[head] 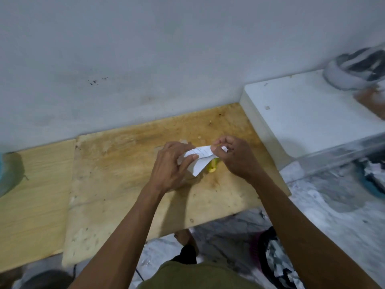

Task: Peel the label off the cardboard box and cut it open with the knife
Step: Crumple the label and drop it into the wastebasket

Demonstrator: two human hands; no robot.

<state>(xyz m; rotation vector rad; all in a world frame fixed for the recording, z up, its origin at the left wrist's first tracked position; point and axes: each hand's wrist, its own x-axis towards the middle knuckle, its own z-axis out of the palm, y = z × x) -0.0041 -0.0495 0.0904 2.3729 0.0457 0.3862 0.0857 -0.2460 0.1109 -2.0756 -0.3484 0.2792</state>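
Wall [145, 49]: pale grey, with a cluster of dark specks left of centre.
Board [125, 163]: stained wood, flat against the wall; a paler wooden panel [35, 195] abutting on the left.
Far left: blurred teal shape [8, 174] at the edge of the frame, not identifiable.
Left hand [173, 167]: over the board's middle, fingers curled, thumb pressed on the lower part of the label [200, 161].
Label: white paper with faint print, creased and lifted, stretched between both hands above the board.
Box: not clearly visible; only a small tan patch under the left fingers, too hidden to tell.
Yellow item [213, 164]: small, partly hidden just under the label, lying on the board; possibly the knife, not certain.
Right hand [235, 157]: closed, thumb and fingers pinching the label's upper end.
White block [308, 113]: thick slab right of the board, against the wall.
Shoe [358, 67]: grey and dark, blurred, on the block's far corner.
Floor [333, 205]: marbled grey-white below the board's right edge.
Bottom: both bare forearms reaching up from an olive garment [198, 276].
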